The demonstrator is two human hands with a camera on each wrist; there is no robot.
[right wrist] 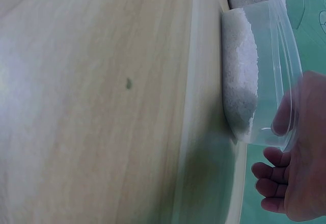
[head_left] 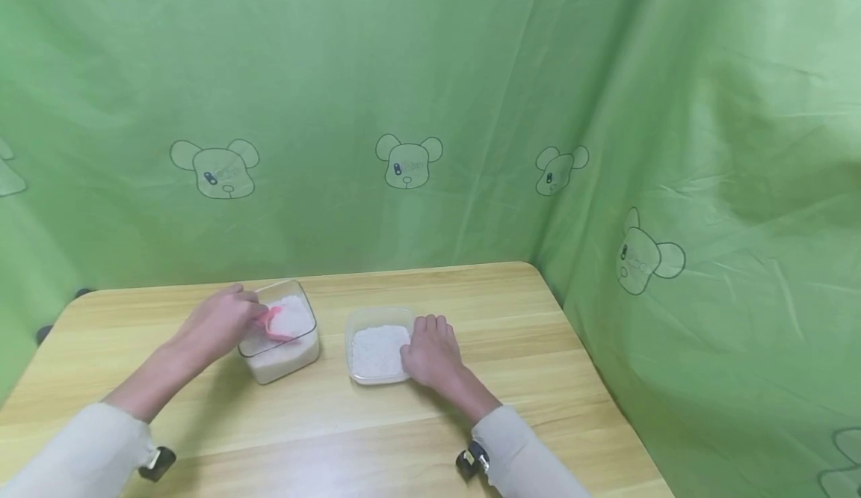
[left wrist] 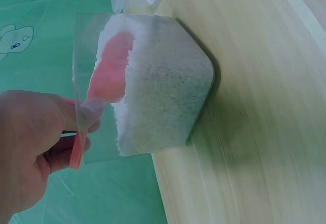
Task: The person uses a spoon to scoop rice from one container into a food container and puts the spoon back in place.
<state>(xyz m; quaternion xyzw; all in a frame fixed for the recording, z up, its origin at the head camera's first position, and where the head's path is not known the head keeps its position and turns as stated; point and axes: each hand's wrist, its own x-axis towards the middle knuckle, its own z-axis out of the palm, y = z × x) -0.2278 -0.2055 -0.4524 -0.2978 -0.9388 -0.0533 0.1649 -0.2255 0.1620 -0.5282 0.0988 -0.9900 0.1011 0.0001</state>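
Note:
My left hand grips the handle of a pink scoop. The scoop's bowl lies in white rice inside a clear square container, partly sunk in the grains. To the right stands a shallower clear plastic tub, also holding white rice. My right hand pinches this tub's right rim, the thumb over the inner side and the fingers outside. Both containers stand upright on the table, a short gap between them. The left fingers hide part of the scoop's handle in the head view.
The wooden table has its back edge just behind the containers. Green curtains with bear faces hang behind it and along the right side. A small black device sits at the left cuff, another at the right.

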